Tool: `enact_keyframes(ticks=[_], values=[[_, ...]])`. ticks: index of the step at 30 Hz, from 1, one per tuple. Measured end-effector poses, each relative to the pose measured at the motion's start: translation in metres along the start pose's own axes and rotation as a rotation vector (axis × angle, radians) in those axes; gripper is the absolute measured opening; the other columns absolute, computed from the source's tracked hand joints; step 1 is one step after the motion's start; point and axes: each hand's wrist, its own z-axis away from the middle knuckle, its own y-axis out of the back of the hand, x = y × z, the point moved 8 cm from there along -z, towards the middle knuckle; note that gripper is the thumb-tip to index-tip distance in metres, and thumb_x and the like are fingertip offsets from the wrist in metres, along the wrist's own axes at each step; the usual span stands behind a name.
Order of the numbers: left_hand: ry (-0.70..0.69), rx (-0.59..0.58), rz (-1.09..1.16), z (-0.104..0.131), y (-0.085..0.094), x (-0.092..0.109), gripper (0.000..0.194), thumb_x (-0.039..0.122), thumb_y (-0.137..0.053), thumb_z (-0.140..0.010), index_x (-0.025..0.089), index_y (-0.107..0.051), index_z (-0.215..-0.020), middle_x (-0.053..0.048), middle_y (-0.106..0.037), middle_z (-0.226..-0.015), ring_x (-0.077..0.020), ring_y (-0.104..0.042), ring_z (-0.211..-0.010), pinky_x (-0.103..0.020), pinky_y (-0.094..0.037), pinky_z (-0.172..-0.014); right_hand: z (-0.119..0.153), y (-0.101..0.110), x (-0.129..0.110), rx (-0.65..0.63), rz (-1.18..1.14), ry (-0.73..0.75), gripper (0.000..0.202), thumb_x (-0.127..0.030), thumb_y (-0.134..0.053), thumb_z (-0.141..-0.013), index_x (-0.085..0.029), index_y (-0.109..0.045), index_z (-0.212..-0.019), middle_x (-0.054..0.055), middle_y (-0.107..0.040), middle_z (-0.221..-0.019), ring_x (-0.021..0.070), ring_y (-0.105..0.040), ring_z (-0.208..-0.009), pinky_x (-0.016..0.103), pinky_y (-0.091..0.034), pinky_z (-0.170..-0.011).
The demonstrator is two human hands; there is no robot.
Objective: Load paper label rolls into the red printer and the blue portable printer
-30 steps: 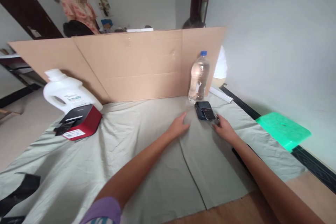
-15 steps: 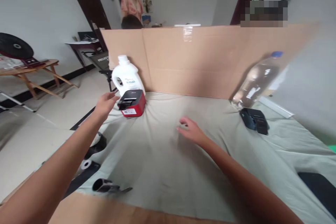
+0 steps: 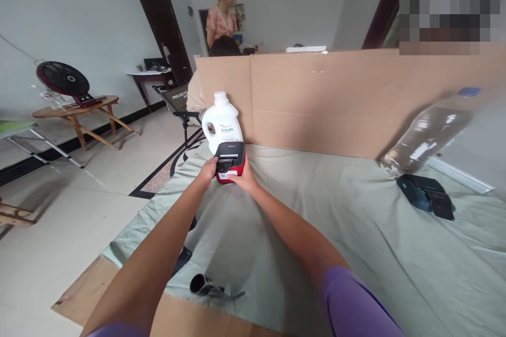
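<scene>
A small red and black label printer (image 3: 230, 151) stands on the cloth, with a dark strip at its front slot and a white label low on its front. My left hand (image 3: 207, 171) holds its left side, thumb near the top edge. On the opposite side, my right hand (image 3: 245, 176) is closed around the right face, its thumb across the lower front. Most fingertips are hidden behind the printer. Directly behind it stands a white jug (image 3: 223, 121) with a handle and cap.
A cardboard panel (image 3: 308, 100) borders the back of the cloth (image 3: 316, 231). At right, a large clear bottle (image 3: 429, 129) leans beside a black device (image 3: 425, 195). A dark roll (image 3: 203, 284) lies near the front. Beyond the panel is a person (image 3: 221, 18).
Both hands have come onto the printer's sides; my right hand moved left across the cloth to reach it. The view has shifted left, so the scene sits further right.
</scene>
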Motion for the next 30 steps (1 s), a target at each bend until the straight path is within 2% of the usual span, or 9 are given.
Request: enact_keyframes(ticks=[3,5,8,11,15,17,20,25,30], values=[[0.076,-0.091,-0.019,0.034,-0.017,0.003,0.041,0.030,-0.054,-0.093,0.020,-0.065,-0.131,-0.009,-0.073,-0.122,-0.0265,-0.068,-0.113,-0.044,-0.054,-0.100,0.029,0.026,-0.024,0.007,-0.053,0.064,0.125,-0.036,-0.090,-0.064,-0.023,-0.014,-0.162,0.013,-0.050,-0.152,0.0327,-0.049,-0.139,0.052,-0.041,-0.117],[0.061,-0.194,-0.015,0.066,-0.039,0.013,0.044,0.033,-0.054,-0.094,0.026,-0.063,-0.136,-0.006,-0.071,-0.129,-0.0266,-0.065,-0.122,-0.047,-0.048,-0.109,0.056,0.057,-0.048,0.027,-0.071,0.131,0.117,-0.036,-0.088,-0.067,-0.024,-0.018,-0.161,0.012,-0.050,-0.152,0.0308,-0.052,-0.137,0.049,-0.042,-0.116],[-0.061,-0.297,-0.023,0.118,-0.084,0.037,0.046,0.032,-0.059,-0.091,0.029,-0.064,-0.136,-0.003,-0.064,-0.140,-0.0272,-0.053,-0.138,-0.048,-0.035,-0.121,0.102,0.119,-0.082,0.105,-0.007,0.134,0.107,-0.035,-0.085,-0.072,-0.025,-0.023,-0.159,0.012,-0.051,-0.152,0.0296,-0.054,-0.136,0.048,-0.046,-0.114],[-0.131,-0.385,-0.006,0.169,-0.138,0.053,0.050,0.027,-0.058,-0.088,0.030,-0.063,-0.138,0.003,-0.053,-0.152,-0.0262,-0.038,-0.149,-0.045,-0.023,-0.127,0.144,0.181,-0.110,0.213,0.094,0.100,0.107,-0.035,-0.087,-0.071,-0.025,-0.026,-0.158,0.013,-0.053,-0.149,0.0305,-0.056,-0.133,0.049,-0.048,-0.111],[-0.097,-0.439,0.128,0.220,-0.201,0.046,0.056,0.026,-0.052,-0.090,0.031,-0.056,-0.146,0.006,-0.046,-0.157,-0.0248,-0.035,-0.151,-0.041,-0.026,-0.126,0.186,0.238,-0.128,0.295,0.122,0.116,0.109,-0.034,-0.090,-0.066,-0.024,-0.028,-0.156,0.015,-0.053,-0.148,0.0314,-0.057,-0.130,0.049,-0.052,-0.106],[-0.089,-0.428,0.211,0.235,-0.221,0.033,0.059,0.027,-0.049,-0.091,0.030,-0.051,-0.149,0.006,-0.044,-0.158,-0.0234,-0.035,-0.151,-0.038,-0.027,-0.125,0.200,0.252,-0.125,0.321,0.129,0.111,0.107,-0.035,-0.089,-0.066,-0.023,-0.030,-0.155,0.015,-0.053,-0.148,0.0320,-0.058,-0.129,0.051,-0.052,-0.106],[-0.138,-0.379,0.311,0.246,-0.234,0.009,0.061,0.027,-0.048,-0.090,0.029,-0.048,-0.151,0.006,-0.043,-0.160,-0.0213,-0.034,-0.151,-0.034,-0.025,-0.126,0.214,0.261,-0.110,0.374,0.188,0.086,0.102,-0.038,-0.087,-0.066,-0.021,-0.035,-0.152,0.016,-0.057,-0.143,0.0334,-0.059,-0.128,0.055,-0.048,-0.109],[-0.149,-0.312,0.387,0.244,-0.232,-0.031,0.062,0.027,-0.048,-0.089,0.029,-0.047,-0.151,0.003,-0.045,-0.159,-0.0209,-0.035,-0.151,-0.034,-0.026,-0.126,0.222,0.256,-0.085,0.351,0.214,0.090,0.099,-0.040,-0.086,-0.064,-0.023,-0.040,-0.150,0.015,-0.056,-0.145,0.0351,-0.056,-0.132,0.058,-0.042,-0.113],[-0.201,-0.367,0.366,0.243,-0.232,-0.040,0.059,0.032,-0.045,-0.095,0.029,-0.043,-0.154,0.003,-0.040,-0.162,-0.0204,-0.032,-0.152,-0.035,-0.025,-0.127,0.225,0.255,-0.084,0.350,0.251,0.060,0.101,-0.043,-0.087,-0.065,-0.022,-0.038,-0.150,0.015,-0.051,-0.149,0.0361,-0.052,-0.135,0.060,-0.038,-0.116]])
